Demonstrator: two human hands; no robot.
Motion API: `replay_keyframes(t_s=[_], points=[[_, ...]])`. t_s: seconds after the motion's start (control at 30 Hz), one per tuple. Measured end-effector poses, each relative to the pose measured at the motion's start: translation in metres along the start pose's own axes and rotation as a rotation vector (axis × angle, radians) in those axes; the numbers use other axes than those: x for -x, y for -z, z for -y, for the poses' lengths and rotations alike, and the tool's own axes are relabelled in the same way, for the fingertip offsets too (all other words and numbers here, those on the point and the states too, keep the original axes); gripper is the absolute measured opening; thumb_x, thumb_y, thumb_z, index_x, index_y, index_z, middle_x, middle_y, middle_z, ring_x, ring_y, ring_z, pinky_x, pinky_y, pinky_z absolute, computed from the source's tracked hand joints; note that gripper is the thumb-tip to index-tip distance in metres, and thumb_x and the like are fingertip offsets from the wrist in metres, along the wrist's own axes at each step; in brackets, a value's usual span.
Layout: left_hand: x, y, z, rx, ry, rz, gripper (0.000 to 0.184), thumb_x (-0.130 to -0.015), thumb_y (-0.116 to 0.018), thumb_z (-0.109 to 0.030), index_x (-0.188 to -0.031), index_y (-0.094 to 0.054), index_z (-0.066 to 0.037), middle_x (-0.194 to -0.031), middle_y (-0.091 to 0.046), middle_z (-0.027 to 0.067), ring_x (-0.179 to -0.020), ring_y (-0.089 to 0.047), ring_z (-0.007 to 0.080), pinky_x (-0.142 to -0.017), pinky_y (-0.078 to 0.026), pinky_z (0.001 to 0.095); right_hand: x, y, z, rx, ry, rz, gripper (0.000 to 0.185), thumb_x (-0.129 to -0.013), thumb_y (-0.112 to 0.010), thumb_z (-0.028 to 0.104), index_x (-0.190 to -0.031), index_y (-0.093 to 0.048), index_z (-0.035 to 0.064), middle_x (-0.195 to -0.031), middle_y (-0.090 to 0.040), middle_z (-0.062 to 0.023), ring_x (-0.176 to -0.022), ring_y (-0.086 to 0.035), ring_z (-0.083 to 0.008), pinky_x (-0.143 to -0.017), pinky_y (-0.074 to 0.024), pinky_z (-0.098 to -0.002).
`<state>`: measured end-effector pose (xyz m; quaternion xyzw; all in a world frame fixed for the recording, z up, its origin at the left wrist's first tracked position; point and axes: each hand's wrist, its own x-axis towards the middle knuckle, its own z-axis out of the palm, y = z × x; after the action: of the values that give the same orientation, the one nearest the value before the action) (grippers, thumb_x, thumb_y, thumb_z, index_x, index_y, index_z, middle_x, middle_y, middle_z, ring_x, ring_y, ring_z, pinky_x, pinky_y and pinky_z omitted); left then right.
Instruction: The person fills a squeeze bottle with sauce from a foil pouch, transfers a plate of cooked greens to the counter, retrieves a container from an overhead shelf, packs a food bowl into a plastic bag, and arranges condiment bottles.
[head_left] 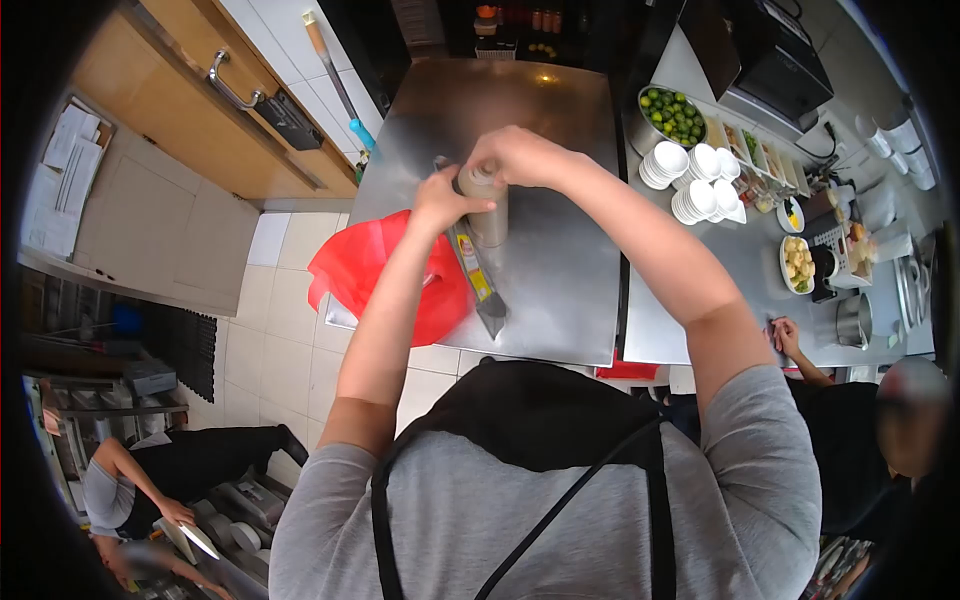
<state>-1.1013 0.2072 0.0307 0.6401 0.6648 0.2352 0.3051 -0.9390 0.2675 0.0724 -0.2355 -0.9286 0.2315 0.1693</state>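
A pale, cloudy bottle (488, 222) stands on the steel table in front of me. My left hand (440, 203) is closed around its upper side, with the thumb lying across the front. At the bottle's top, the fingers of my right hand (515, 157) are bent and pressed together; the exact part they grip is partly hidden. Beside the bottle lies a long grey, flat item with a yellow label (475, 275), its far end near my left hand. A red plastic bag (385, 275) is spread under my left forearm at the table's left edge.
The steel table (560, 270) meets a right-hand counter holding a bowl of limes (672, 115), stacked white cups (705, 195) and a dish of pale yellow pieces (797, 262). One person (840, 440) works at right, another (165, 485) at lower left. A brush (335, 75) leans on the wall.
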Motion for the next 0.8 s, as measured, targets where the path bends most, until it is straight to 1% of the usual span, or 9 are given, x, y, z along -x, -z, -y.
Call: replay_keyframes(t_s=[0.2, 0.3, 0.37, 0.47, 0.57, 0.63, 0.7, 0.73, 0.8], points=[[0.004, -0.019, 0.004, 0.143, -0.034, -0.182, 0.066, -0.048, -0.079, -0.034, -0.100, -0.057, 0.000, -0.092, -0.062, 0.0149, -0.089, -0.060, 0.0247, -0.077, -0.046, 0.0323, -0.021, -0.003, 0.005, 0.138, -0.088, 0.219, 0.032, -0.061, -0.068, 0.006, -0.092, -0.063, 0.0053, -0.086, -0.060, -0.0101, -0.086, -0.058, -0.0264, -0.074, -0.0463, -0.0329], [0.004, -0.021, 0.007, 0.132, -0.069, -0.222, 0.067, -0.049, -0.078, -0.034, -0.102, -0.056, 0.001, -0.094, -0.061, 0.0149, -0.090, -0.059, 0.0241, -0.079, -0.045, 0.0318, -0.027, -0.007, 0.015, 0.428, -0.313, 0.269, 0.027, -0.069, -0.064, 0.027, -0.087, -0.064, 0.0063, -0.081, -0.062, -0.0101, -0.086, -0.059, -0.0262, -0.073, -0.0468, -0.0330], [0.004, -0.021, 0.008, 0.131, -0.087, -0.212, 0.069, -0.050, -0.078, -0.034, -0.105, -0.055, 0.002, -0.097, -0.060, 0.0151, -0.091, -0.058, 0.0235, -0.080, -0.044, 0.0314, -0.026, -0.009, 0.017, 0.555, -0.361, 0.093, 0.041, -0.075, -0.055, 0.043, -0.068, -0.065, 0.0035, -0.071, -0.062, -0.0132, -0.076, -0.061, -0.0277, -0.066, -0.0481, -0.0366], [0.006, -0.016, 0.005, 0.172, -0.051, -0.153, 0.068, -0.051, -0.077, -0.032, -0.105, -0.055, 0.002, -0.097, -0.060, 0.0147, -0.091, -0.058, 0.0230, -0.081, -0.044, 0.0310, -0.032, 0.003, 0.013, 0.298, -0.382, 0.100, 0.058, -0.079, -0.043, 0.055, -0.067, -0.064, 0.0026, -0.069, -0.062, -0.0131, -0.074, -0.061, -0.0278, -0.064, -0.0481, -0.0381], [0.005, -0.019, 0.010, 0.234, -0.066, -0.189, 0.060, -0.049, -0.078, -0.030, -0.098, -0.058, -0.001, -0.091, -0.062, 0.0141, -0.088, -0.059, 0.0247, -0.079, -0.045, 0.0323, -0.033, 0.014, 0.014, 0.463, -0.453, 0.143, 0.059, -0.082, -0.038, 0.056, -0.067, -0.065, 0.0058, -0.068, -0.061, -0.0120, -0.074, -0.060, -0.0292, -0.066, -0.0475, -0.0391], [0.005, -0.017, 0.010, 0.221, -0.079, -0.149, 0.066, -0.051, -0.077, -0.031, -0.104, -0.055, 0.002, -0.095, -0.061, 0.0129, -0.089, -0.059, 0.0220, -0.080, -0.044, 0.0308, -0.033, 0.017, 0.017, 0.398, -0.588, 0.239, 0.042, -0.080, -0.048, 0.046, -0.076, -0.066, 0.0073, -0.076, -0.062, -0.0126, -0.080, -0.059, -0.0296, -0.072, -0.0463, -0.0379], [0.003, -0.019, 0.012, 0.213, -0.073, -0.156, 0.066, -0.052, -0.077, -0.031, -0.104, -0.056, 0.002, -0.095, -0.061, 0.0128, -0.089, -0.059, 0.0219, -0.080, -0.044, 0.0308, -0.023, 0.004, 0.006, 0.174, -0.060, 0.102, 0.031, -0.072, -0.060, 0.025, -0.097, -0.061, 0.0079, -0.096, -0.057, -0.0139, -0.089, -0.056, -0.0283, -0.076, -0.0453, -0.0372], [0.003, -0.019, 0.012, 0.203, -0.068, -0.166, 0.065, -0.052, -0.076, -0.032, -0.104, -0.056, 0.001, -0.095, -0.061, 0.0127, -0.089, -0.059, 0.0218, -0.080, -0.045, 0.0308, -0.018, 0.008, 0.021, 0.209, -0.174, 0.263, 0.040, -0.062, -0.063, 0.011, -0.102, -0.059, 0.0079, -0.100, -0.054, -0.0136, -0.090, -0.056, -0.0294, -0.077, -0.0455, -0.0370], [0.004, -0.020, 0.010, 0.196, -0.049, -0.162, 0.065, -0.052, -0.076, -0.031, -0.104, -0.056, 0.001, -0.095, -0.061, 0.0132, -0.089, -0.059, 0.0223, -0.079, -0.045, 0.0309, -0.018, -0.010, 0.019, 0.306, -0.247, 0.198, 0.032, -0.062, -0.063, 0.012, -0.094, -0.060, 0.0056, -0.090, -0.057, -0.0135, -0.089, -0.056, -0.0299, -0.076, -0.0463, -0.0366]])
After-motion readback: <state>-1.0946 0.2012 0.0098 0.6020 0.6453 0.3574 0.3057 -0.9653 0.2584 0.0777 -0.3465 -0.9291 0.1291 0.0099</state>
